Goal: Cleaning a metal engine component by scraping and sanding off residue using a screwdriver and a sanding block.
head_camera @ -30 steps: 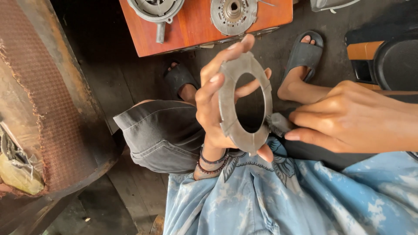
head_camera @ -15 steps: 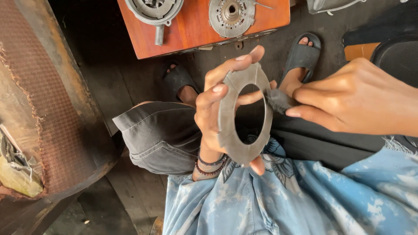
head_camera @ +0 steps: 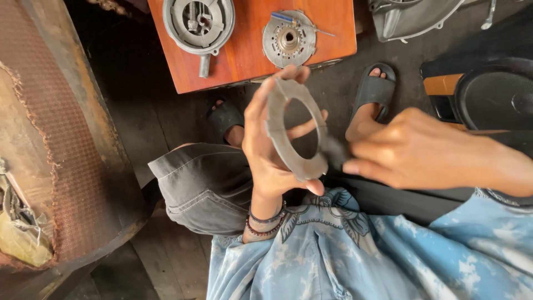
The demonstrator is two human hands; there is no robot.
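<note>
Head view: left hand [head_camera: 266,150] gripped a flat grey metal ring [head_camera: 294,130], now turned more edge-on.
Right hand [head_camera: 411,150], fingers curled, pinched a dark scrap against its rim, shifted lower.

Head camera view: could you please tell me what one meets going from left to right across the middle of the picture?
Rusty curved metal surface → grey shorts leg → left hand → grey metal ring that it holds → right hand → round black part.
</note>
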